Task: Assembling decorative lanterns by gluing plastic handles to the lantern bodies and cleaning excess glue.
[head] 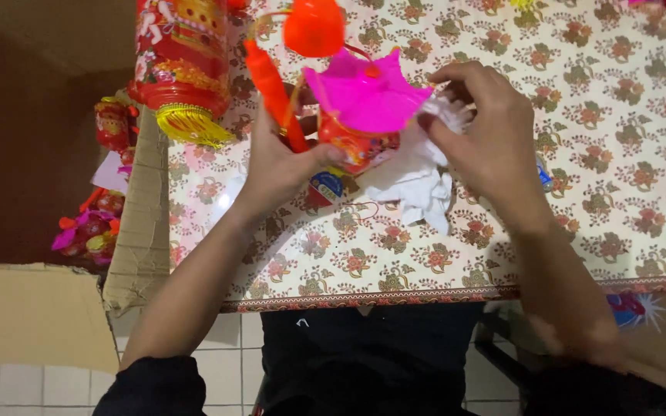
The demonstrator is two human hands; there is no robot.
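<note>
My left hand (280, 160) grips a small red lantern toy (352, 145) together with its orange stick handle (274, 96). A bright pink petal-shaped top (365, 96) sits on the lantern, and an orange round piece (314, 28) hangs just above it. My right hand (486, 137) pinches a white cloth (418, 181) against the right side of the pink top. The rest of the cloth droops onto the flowered tablecloth (618, 154).
A large red and gold lantern (183, 65) with a yellow fringe stands at the table's back left. A cardboard box (136, 223) left of the table holds several small lanterns (90, 227). White floor tiles (25, 385) show below the table's near edge.
</note>
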